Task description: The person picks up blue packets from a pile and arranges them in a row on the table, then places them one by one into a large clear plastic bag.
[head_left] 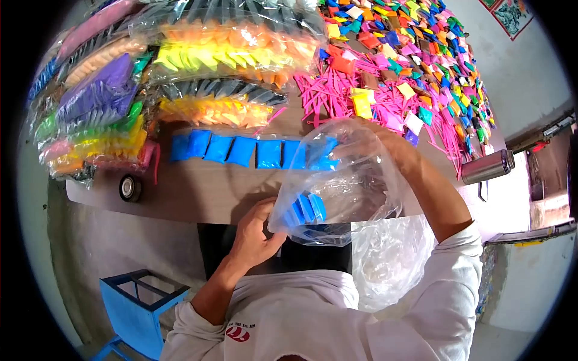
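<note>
My left hand [257, 233] is closed on the lower left side of a clear plastic bag [367, 180], at the table's front edge. Several blue packets [307, 208] lie stacked inside the bag near that hand. Behind the upper right of the bag is my right hand [374, 133]; clear film and glare hide its fingers, so I cannot make out its grip. A row of flat blue packets [269, 154] stretches across the table, its right end seen through the bag.
Bagged coloured packets [235, 57] fill the back left. Loose packets [415, 48] and pink sticks [328, 93] cover the back right. A tape roll [130, 188], a metal flask [487, 166], a blue stool [135, 307] and more clear plastic [391, 259] surround me.
</note>
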{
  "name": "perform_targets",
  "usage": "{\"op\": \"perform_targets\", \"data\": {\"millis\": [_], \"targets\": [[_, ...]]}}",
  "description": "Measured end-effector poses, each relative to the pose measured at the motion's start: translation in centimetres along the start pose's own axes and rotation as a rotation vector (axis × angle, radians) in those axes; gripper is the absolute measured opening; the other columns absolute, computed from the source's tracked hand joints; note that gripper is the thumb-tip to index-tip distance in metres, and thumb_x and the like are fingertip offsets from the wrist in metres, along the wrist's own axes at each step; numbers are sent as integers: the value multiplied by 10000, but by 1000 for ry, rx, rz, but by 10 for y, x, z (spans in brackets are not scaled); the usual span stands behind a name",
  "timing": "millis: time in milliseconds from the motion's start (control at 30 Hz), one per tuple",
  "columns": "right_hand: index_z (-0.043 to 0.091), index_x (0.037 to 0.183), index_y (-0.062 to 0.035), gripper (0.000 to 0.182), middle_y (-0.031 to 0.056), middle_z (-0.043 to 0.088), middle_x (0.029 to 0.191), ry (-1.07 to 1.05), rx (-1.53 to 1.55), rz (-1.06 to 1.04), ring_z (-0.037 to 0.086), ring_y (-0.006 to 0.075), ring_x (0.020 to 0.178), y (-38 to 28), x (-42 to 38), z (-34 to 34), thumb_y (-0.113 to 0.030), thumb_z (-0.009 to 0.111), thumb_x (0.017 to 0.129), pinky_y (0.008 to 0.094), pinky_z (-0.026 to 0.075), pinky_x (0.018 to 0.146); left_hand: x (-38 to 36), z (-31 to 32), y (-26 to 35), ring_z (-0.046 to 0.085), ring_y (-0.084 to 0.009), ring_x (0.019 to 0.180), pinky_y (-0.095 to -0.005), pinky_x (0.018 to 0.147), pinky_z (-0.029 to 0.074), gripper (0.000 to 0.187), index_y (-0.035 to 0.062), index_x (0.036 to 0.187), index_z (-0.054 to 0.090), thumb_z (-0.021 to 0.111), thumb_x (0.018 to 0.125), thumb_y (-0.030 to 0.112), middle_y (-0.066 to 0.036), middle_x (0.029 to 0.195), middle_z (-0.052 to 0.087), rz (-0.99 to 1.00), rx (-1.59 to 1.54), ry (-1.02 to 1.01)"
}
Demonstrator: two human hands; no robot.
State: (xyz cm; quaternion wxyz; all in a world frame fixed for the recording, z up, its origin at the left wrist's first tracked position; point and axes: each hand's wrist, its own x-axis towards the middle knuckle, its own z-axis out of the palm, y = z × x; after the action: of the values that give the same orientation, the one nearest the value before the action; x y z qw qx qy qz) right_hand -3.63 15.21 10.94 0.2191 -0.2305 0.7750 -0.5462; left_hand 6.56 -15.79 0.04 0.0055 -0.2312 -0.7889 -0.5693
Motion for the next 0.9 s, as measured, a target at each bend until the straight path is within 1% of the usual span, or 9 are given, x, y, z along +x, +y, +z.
{"op": "perform_targets", "data": {"millis": [100,500,567,600,733,800,833,867,900], "targets": [[462,1445,-8,612,165,572,1347,104,207,169,570,265,1226,13,1,8,-344,624,960,385,408,1071,-1,-1,0,646,-335,1098,-379,936,511,430,11,1179,602,726,768,30,-187,1197,651,-12,15,-3],[611,1255,-40,510,81,638,1169,150,-95,-100,605,163,1066,51,-3,-8,-297,793,854,307,497,884,-1,0,-1,647,-346,1074,-386,929,511,471,16,1221,585,714,768,30,-180,1181,649,18,40,5],[611,1206,-23,529,40,674,1038,239,-143,302,641,160,940,26,4,-31,-260,839,792,296,510,822,-2,0,-2,647,-344,1076,-387,932,509,476,16,1227,584,712,768,28,-178,1180,649,39,68,-11],[614,1149,-9,480,22,675,933,386,-136,188,640,144,863,21,-4,-44,-204,839,773,303,519,793,-3,1,-2,647,-338,1079,-386,937,506,481,17,1231,584,712,767,27,-176,1182,650,19,43,1],[584,1191,-7,543,54,629,995,1096,-196,-21,595,151,881,-66,-76,-36,-228,799,744,296,494,811,1,0,0,646,-326,1092,-377,950,498,488,17,1235,584,711,764,24,-174,1191,651,79,103,-1],[544,1265,-3,568,72,623,1090,1244,-51,-329,615,168,928,-86,-112,-13,-154,709,742,298,524,810,1,0,-1,645,-324,1099,-376,954,497,483,18,1232,587,711,765,23,-172,1200,651,76,94,-16],[552,1194,-1,449,103,609,1119,1189,-115,-452,628,185,930,-95,-132,5,-113,684,780,312,541,794,1,1,0,646,-324,1098,-378,954,497,480,18,1227,590,712,763,20,-172,1199,652,71,81,-3],[553,1048,-22,243,128,625,965,1043,-562,-379,642,196,771,-99,-153,12,-63,656,832,326,555,675,1,1,1,647,-324,1096,-379,954,498,477,17,1223,593,713,760,18,-172,1198,653,66,70,10],[527,912,-64,77,128,599,780,1245,-239,-292,605,199,585,-143,-111,90,-58,604,913,336,522,530,0,2,0,647,-324,1096,-379,954,498,477,17,1223,593,713,760,18,-172,1198,653,65,67,7]]}}
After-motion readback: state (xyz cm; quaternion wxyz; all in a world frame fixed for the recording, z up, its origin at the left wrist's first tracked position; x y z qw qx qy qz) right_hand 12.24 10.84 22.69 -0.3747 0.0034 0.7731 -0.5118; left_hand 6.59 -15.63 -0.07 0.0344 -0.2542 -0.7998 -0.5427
